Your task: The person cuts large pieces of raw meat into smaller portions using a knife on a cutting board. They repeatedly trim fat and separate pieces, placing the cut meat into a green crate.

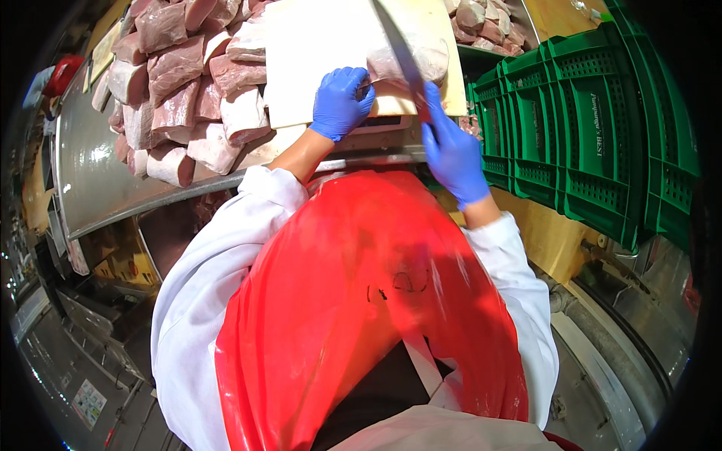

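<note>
Right hand (pixel 456 154) grips knife (pixel 401 49), left hand (pixel 341 104) curls, hold unclear; green crate (pixel 565 124) bears lettering (pixel 597 135).

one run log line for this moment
right hand: holds knife | left hand: curled beside meat, grip unclear | meat: on board, partly hidden by knife | left: meat pile | right: green crates

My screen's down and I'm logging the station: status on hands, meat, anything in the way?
Right hand gripping knife over meat piece. Left hand curled at meat's left edge, grip unclear. Meat on pale board; nothing visibly in the way.
</note>
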`<act>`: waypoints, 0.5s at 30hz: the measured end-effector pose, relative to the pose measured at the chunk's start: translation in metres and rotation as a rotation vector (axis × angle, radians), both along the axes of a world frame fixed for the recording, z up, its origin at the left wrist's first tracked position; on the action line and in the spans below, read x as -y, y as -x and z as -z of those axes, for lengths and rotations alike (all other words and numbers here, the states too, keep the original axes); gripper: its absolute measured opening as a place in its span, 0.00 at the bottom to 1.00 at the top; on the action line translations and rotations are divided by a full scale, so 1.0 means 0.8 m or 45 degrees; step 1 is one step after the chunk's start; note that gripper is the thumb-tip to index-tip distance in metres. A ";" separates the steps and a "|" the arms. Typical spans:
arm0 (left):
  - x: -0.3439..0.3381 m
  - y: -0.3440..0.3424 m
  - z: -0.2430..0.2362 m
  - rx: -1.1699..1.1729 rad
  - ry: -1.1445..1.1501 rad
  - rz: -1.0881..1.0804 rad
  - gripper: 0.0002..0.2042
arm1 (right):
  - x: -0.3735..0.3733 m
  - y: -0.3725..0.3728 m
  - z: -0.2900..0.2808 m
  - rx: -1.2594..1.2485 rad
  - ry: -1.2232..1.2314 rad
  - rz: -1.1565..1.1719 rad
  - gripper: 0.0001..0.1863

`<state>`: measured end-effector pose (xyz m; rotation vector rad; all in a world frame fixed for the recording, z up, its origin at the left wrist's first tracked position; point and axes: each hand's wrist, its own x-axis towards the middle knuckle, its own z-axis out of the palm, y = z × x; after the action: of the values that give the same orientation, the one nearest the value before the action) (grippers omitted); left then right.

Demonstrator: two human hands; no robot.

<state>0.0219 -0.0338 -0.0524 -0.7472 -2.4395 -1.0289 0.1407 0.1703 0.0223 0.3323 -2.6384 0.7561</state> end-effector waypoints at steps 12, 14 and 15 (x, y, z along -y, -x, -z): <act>0.070 0.030 0.002 0.246 -0.132 -0.223 0.06 | -0.027 -0.051 -0.046 0.644 -0.850 -0.098 0.43; 0.116 0.054 -0.001 0.422 -0.235 -0.217 0.08 | -0.056 -0.080 -0.056 0.763 -0.889 -0.098 0.43; 0.133 0.063 -0.003 0.387 -0.317 -0.188 0.08 | -0.071 -0.093 -0.051 0.709 -0.653 -0.098 0.43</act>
<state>-0.0288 -0.1405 -0.0502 -0.3433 -2.4991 -1.4396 0.2147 0.2271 0.0629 0.4039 -3.3536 0.1841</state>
